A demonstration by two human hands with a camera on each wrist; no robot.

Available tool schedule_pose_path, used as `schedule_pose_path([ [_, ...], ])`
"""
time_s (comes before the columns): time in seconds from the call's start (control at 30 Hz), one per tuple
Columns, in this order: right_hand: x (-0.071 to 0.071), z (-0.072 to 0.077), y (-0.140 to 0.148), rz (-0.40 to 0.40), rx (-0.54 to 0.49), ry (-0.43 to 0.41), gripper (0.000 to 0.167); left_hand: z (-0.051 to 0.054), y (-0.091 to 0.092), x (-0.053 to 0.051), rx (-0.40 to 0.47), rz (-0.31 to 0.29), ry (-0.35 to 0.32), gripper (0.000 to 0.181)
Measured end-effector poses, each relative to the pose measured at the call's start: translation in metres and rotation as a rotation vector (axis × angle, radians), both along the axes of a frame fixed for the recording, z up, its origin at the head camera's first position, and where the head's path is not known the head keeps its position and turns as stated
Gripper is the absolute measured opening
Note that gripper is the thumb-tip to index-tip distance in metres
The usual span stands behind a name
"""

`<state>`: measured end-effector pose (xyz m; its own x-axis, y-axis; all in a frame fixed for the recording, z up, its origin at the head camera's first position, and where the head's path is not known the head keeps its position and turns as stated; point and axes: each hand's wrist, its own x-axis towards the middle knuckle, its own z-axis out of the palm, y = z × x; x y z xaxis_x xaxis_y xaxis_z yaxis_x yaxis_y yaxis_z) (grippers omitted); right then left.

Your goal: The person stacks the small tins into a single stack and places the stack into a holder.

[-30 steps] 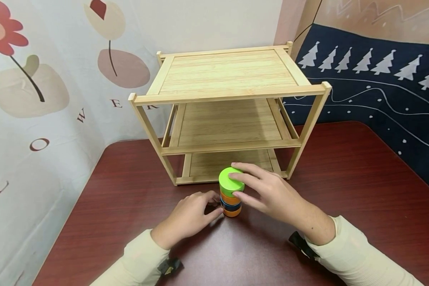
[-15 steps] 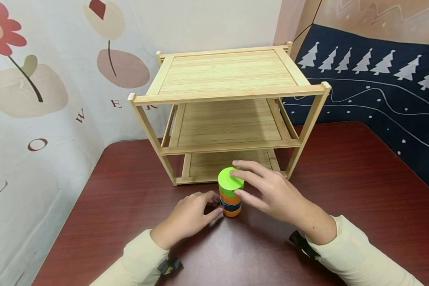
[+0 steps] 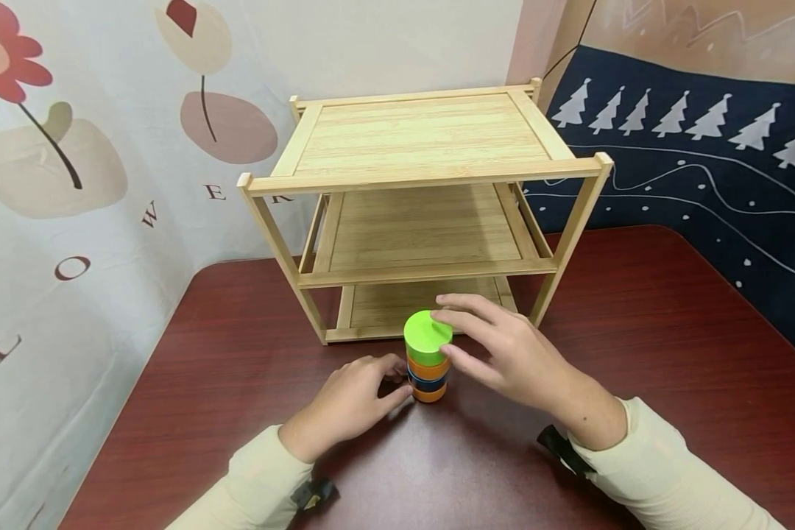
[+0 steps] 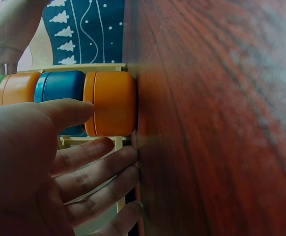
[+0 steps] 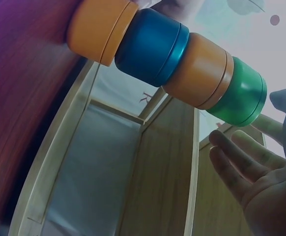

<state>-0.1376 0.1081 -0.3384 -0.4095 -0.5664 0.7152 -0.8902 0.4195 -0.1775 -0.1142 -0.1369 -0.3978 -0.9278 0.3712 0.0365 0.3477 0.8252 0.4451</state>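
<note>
Four-coloured bands form one upright stack of small round lidded jars on the table. A green jar [image 3: 427, 338] is on top, then an orange jar [image 5: 199, 71], a blue jar [image 5: 153, 46] and another orange jar [image 4: 114, 103] at the bottom. Beside the lower jars rests my left hand [image 3: 351, 397]; its thumb lies over the bottom jars in the left wrist view, its other fingers loosely spread. My right hand [image 3: 520, 357] hovers at the right of the green jar with fingers spread, none curled round it. Whether its thumb touches the jar, I cannot tell.
Just behind the stack stands a three-tier wooden shelf [image 3: 424, 177]. The dark red table [image 3: 669, 353] extends to both sides. Printed cloths hang behind and on the left, with a navy tree-patterned cloth [image 3: 636, 177] on the right.
My right hand has drawn slightly back to the right, its fingers uncovering more of the green jar's top. The left hand and the stack stay in place.
</note>
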Motion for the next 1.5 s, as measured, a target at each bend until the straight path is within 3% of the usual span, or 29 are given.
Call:
schedule_pose_path([
  [0.93,-0.009,-0.002,0.005,-0.002,-0.022,-0.022,0.028,0.0,0.0,0.0,0.005,0.0,-0.006,0.027],
  [1.5,-0.014,-0.005,0.007,-0.018,-0.021,-0.05,0.035,0.0,0.0,0.0,0.006,0.004,-0.014,0.027],
])
